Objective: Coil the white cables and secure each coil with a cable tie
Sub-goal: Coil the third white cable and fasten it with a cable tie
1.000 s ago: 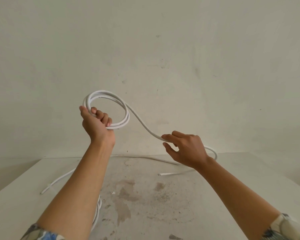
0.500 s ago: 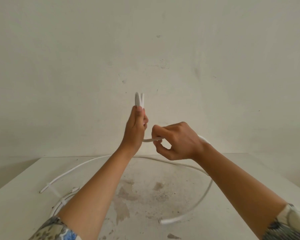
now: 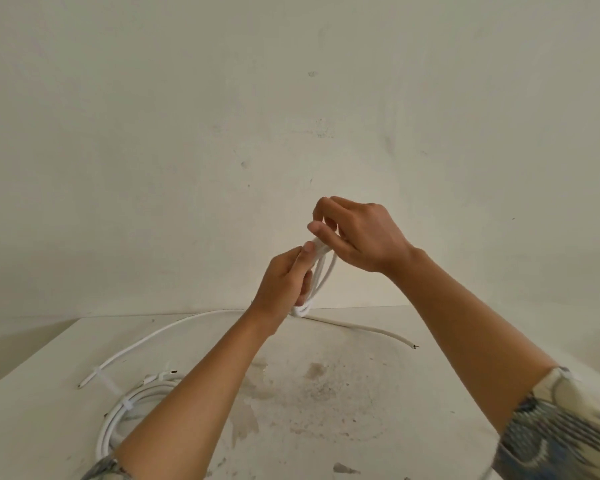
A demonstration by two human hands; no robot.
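Coil (image 3: 321,271) in left hand (image 3: 284,282), right hand (image 3: 364,233) atop, well above table (image 3: 395,393)

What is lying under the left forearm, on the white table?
A coiled white cable, bound by a white cable tie. The forearm covers its right side.

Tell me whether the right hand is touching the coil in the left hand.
Touching. The head view shows the right hand with its fingers curled round the top of the coil, while the left hand grips it lower down.

smooth white plastic cable (image 3: 321,271), stained matt table (image 3: 326,393)
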